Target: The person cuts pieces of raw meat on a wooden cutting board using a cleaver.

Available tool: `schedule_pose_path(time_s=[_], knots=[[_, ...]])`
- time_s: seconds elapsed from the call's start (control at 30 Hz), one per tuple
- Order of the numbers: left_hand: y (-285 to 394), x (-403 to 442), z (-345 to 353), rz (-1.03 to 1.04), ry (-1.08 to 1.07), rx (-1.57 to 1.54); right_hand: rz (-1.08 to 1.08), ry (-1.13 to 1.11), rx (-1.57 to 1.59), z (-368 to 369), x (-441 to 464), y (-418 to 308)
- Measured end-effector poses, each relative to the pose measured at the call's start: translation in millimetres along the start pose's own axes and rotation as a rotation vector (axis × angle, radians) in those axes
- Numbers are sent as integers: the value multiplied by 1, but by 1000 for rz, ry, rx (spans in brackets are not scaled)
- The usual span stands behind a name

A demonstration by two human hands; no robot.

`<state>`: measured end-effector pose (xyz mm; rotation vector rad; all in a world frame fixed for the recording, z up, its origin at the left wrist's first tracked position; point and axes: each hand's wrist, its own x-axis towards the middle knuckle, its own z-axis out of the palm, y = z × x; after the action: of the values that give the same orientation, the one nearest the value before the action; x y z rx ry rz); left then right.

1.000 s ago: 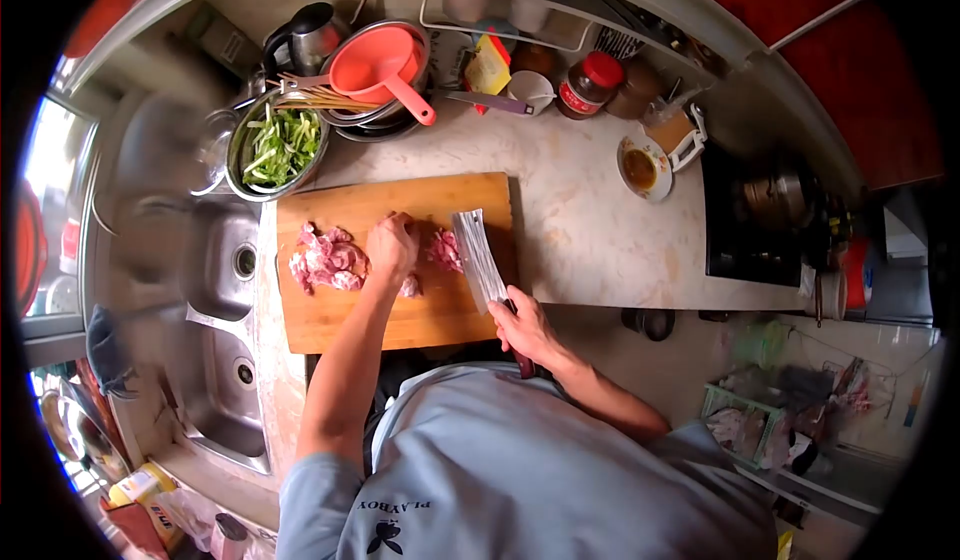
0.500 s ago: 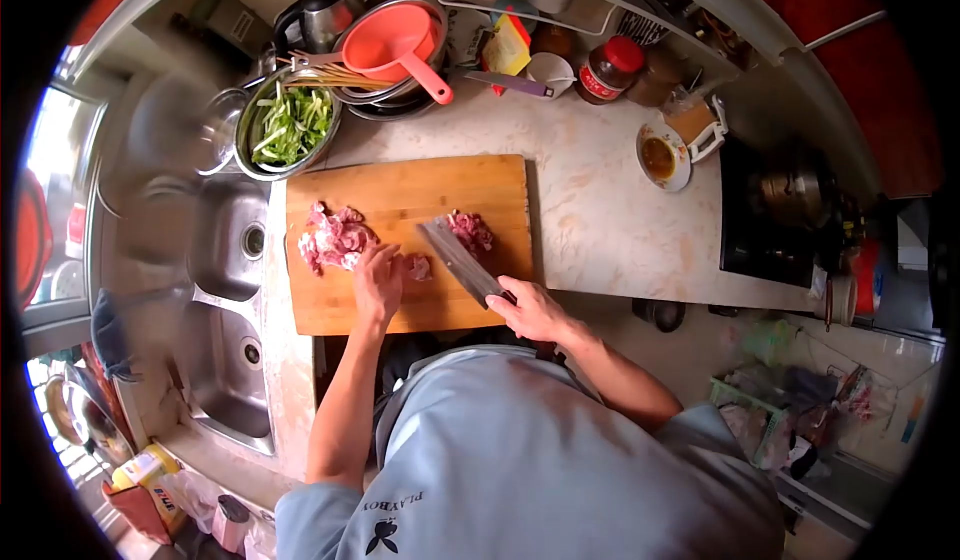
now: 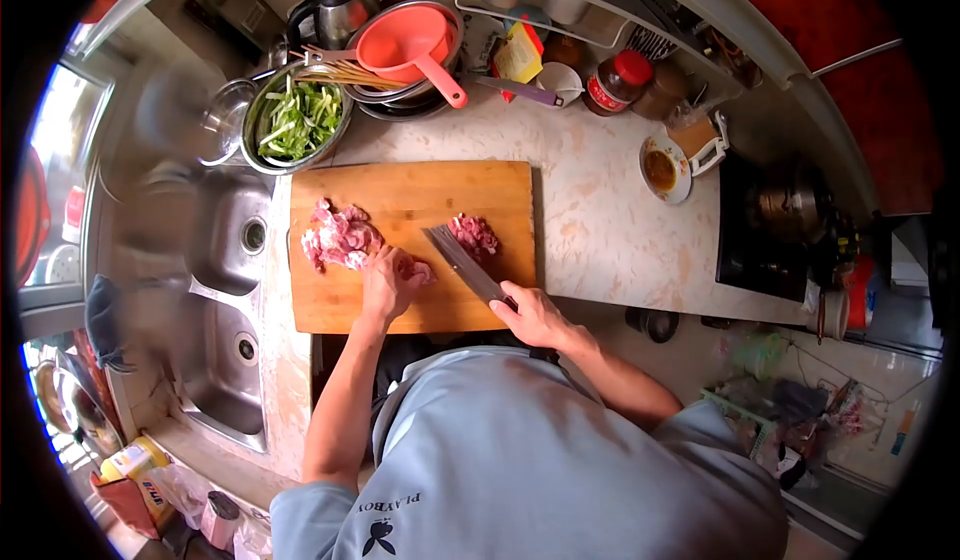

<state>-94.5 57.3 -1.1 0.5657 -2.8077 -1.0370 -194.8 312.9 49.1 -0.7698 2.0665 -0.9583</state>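
Raw meat (image 3: 343,238) in lg pile, left side of cutting board (image 3: 400,188) on counter (image 3: 590,190). Smaller chopped pile (image 3: 473,234) sits apart at right, so part's already cut, by the look of it. L hand (image 3: 385,288) at loose pc (image 3: 421,273), near side; can't tell if grip's clamped. R hand (image 3: 536,316) grip clamped on cleaver (image 3: 464,264), blade just beside chopped pile.

Raw pink meat (image 3: 342,236) is heaped on the wooden board (image 3: 430,188); chopped bits (image 3: 474,235) are gathered beside the slanted cleaver (image 3: 464,264).
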Motion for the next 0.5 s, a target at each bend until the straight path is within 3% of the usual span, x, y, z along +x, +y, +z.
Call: schedule_pose_path(time_s=[0.03,0.1,0.17,0.23,0.27,0.3,0.37,0.43,0.5], knots=[[8,-2,-4,1,-1,1,-38,11,33,1,-2,0],[21,-8,-7,-378,-79,-500,-47,9,61,2,-1,4],[6,-14,8,-302,-107,-622,-24,-12,20,6,0,14],[7,-18,17,-273,-106,-966,-16,17,29,7,0,16],[3,-18,20,-274,-115,-738,-9,43,37,7,-1,18],[3,-21,22,-281,-120,-741,-1,39,38,8,-2,17],[6,-23,25,23,238,28,37,14,1,5,0,12],[1,-31,25,40,284,29,53,-3,-10,5,0,5],[-11,-34,18,389,189,139,-21,30,-89,10,1,3]])
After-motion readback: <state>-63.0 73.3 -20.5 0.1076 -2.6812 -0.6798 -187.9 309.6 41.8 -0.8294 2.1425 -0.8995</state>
